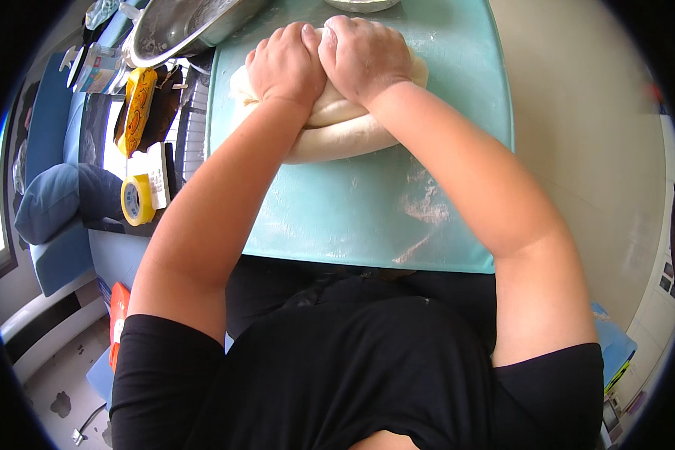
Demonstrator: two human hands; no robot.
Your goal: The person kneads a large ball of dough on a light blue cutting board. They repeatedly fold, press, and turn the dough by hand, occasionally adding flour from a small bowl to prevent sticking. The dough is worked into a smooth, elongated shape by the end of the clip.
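A large mass of pale dough [345,142] lies folded on the light green board [337,217], toward its far side. Side by side on top of it press my left hand [286,66] and my right hand [364,60]. The fingers of both are curled and closed against the dough, thumbs close together at the middle. A thick roll of dough bulges toward me below the wrists. My hands cover the upper middle of the dough, so its far edge is partly hidden. Streaks of white flour mark the board at the near right.
Beyond the board's left edge are a metal basin [184,34], a yellow packet [136,109], a roll of yellow tape [136,199] and a white box-shaped item [158,176]. A pale bowl [362,4] shows at the top edge. Pale floor [577,112] lies to the right.
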